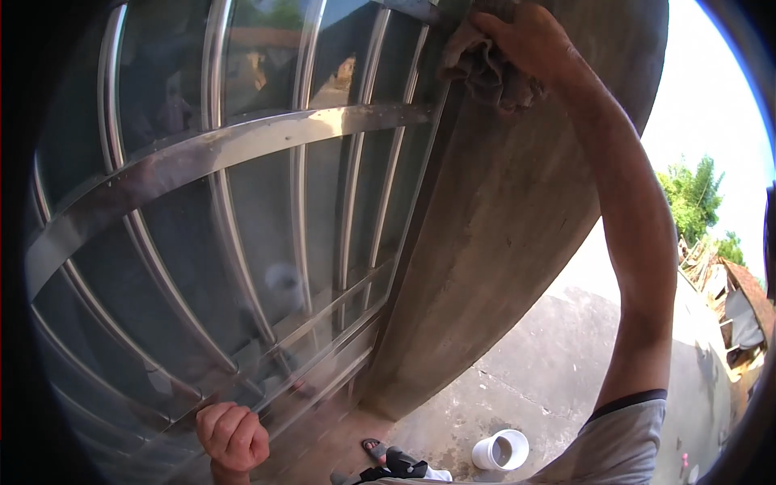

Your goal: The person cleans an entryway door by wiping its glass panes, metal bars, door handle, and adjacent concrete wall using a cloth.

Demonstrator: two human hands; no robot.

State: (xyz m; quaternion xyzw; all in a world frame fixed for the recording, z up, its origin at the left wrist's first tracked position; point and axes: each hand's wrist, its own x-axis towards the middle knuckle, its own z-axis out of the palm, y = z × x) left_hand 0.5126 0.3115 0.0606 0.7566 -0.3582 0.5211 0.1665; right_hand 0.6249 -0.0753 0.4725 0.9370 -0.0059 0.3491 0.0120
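At the top of the head view my right hand (pixel 533 39) is raised and grips a crumpled greyish-brown cloth (pixel 494 70). The cloth lies against the upper part of a brown wall edge (pixel 485 212), just right of a barred glass window. My left hand (pixel 233 438) is curled into a fist low at the left, by the window's lower frame; no object shows in it. Shiny metal bars (pixel 300 182) run up and down in front of the dark glass, crossed by a flat metal band (pixel 242 142).
A white plastic bucket (pixel 500 450) with murky liquid stands on the concrete floor (pixel 545 351) below, right of a sandalled foot (pixel 376 450). The wall edge juts out between window and yard. A heap of debris (pixel 727 297) and trees (pixel 694 197) lie far right.
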